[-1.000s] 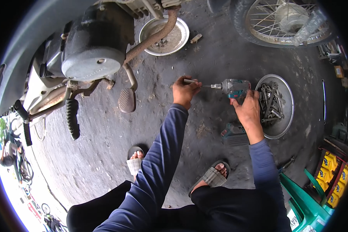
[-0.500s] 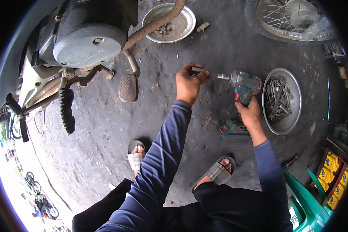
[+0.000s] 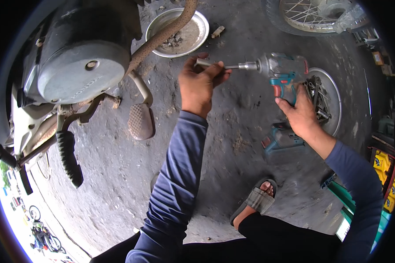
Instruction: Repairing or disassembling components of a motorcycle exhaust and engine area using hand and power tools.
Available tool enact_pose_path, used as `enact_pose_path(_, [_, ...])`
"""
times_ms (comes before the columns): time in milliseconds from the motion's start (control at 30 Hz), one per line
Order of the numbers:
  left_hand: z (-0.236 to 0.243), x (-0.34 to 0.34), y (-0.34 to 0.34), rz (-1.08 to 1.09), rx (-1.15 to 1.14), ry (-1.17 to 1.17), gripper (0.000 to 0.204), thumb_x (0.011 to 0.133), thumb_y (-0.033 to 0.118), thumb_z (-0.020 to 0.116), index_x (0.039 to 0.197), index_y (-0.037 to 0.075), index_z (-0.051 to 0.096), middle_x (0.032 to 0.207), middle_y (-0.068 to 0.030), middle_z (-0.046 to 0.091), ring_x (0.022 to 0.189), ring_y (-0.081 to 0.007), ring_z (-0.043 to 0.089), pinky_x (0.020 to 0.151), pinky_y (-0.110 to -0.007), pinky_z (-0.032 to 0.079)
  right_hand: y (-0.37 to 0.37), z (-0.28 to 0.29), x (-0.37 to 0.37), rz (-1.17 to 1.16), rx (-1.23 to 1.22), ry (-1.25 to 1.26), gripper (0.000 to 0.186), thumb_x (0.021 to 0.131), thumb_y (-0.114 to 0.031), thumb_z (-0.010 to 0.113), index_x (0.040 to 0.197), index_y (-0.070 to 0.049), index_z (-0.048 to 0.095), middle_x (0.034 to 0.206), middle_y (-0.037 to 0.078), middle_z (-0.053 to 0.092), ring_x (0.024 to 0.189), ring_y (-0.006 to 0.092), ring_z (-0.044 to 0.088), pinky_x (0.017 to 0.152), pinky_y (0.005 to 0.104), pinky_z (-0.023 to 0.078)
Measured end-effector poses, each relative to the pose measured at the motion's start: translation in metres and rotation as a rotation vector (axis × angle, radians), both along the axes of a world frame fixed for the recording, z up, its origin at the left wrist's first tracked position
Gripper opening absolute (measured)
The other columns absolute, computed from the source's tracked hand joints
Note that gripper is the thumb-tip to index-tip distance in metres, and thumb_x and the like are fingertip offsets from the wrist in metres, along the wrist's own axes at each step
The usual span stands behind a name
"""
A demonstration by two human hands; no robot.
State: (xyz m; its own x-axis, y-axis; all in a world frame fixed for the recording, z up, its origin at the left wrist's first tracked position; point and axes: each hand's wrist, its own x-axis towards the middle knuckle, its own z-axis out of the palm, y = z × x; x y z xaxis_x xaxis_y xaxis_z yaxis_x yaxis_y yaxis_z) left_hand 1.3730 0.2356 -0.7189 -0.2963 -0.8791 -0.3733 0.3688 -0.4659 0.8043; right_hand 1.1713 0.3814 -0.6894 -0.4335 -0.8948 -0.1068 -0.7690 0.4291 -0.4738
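My left hand (image 3: 196, 90) is closed around a slim metal rod (image 3: 232, 67), its fatter pale part between thumb and fingers. The rod's thin end meets the silver socket (image 3: 249, 66) on the nose of a teal and grey cordless impact driver (image 3: 283, 65). Whether the end sits inside the socket or only touches it, I cannot tell. Around the driver's handle my right hand (image 3: 302, 115) is wrapped, with the battery base below it. Behind the driver and right hand, a metal bowl (image 3: 335, 94) of wrenches and sockets is partly hidden.
At the left stands a motorcycle engine (image 3: 81, 72) with a rusty exhaust pipe (image 3: 162, 37) and pedal (image 3: 141, 122). A round pan (image 3: 197, 41) with debris lies at the back. A spoked wheel (image 3: 311, 17) is at the far right; a green plastic chair (image 3: 342, 195) stands near right.
The gap between rod and socket has closed. The driver has come up and now overlaps the tool bowl. My view has shifted, and the left hand sits further left in it.
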Motion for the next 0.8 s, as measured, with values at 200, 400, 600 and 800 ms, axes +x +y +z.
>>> enact_pose_path(200, [-0.013, 0.005, -0.052, -0.029, -0.322, -0.098, 0.035, 0.087, 0.002, 0.065, 0.119, -0.002, 0.051, 0.099, -0.0125, 0.065, 0.089, -0.0230, 0.068, 0.076, -0.037, 0.060, -0.037, -0.046, 0.059, -0.299, -0.096, -1.001, 0.032, 0.082, -0.017, 0.074, 0.107, -0.006, 0.057, 0.094, 0.002, 0.062, 0.077, 0.0089, 0.056, 0.064, 0.0277, 0.047])
enact_pose_path(400, [-0.009, -0.029, -0.095, -0.050, -0.443, -0.021, 0.024, 0.088, 0.015, 0.069, 0.108, 0.004, 0.061, 0.096, -0.0074, 0.066, 0.090, -0.0215, 0.066, 0.081, -0.039, 0.054, -0.080, -0.048, 0.108, -0.492, -0.185, -1.423, 0.036, 0.082, -0.035, 0.075, 0.107, -0.013, 0.062, 0.097, -0.002, 0.059, 0.078, 0.0080, 0.053, 0.063, 0.0279, 0.049])
enact_pose_path(600, [-0.022, -0.019, -0.117, -0.204, -0.310, 0.278, 0.035, 0.098, 0.029, 0.053, 0.129, 0.013, 0.050, 0.107, -0.0027, 0.062, 0.100, -0.0181, 0.060, 0.084, -0.035, 0.047, -0.106, -0.029, 0.096, -0.388, -0.060, -1.519, 0.057, 0.079, -0.056, 0.070, 0.115, -0.013, 0.059, 0.080, 0.001, 0.054, 0.065, 0.0101, 0.054, 0.057, 0.0263, 0.047])
enact_pose_path(800, [-0.026, -0.014, -0.117, -0.148, -0.376, 0.114, 0.032, 0.097, 0.029, 0.056, 0.122, 0.010, 0.054, 0.099, -0.0039, 0.063, 0.087, -0.0165, 0.062, 0.074, -0.032, 0.049, -0.106, -0.029, 0.093, -0.319, 0.190, -1.693, 0.040, 0.087, -0.053, 0.062, 0.106, -0.018, 0.057, 0.073, 0.000, 0.057, 0.057, 0.0087, 0.052, 0.054, 0.0250, 0.045])
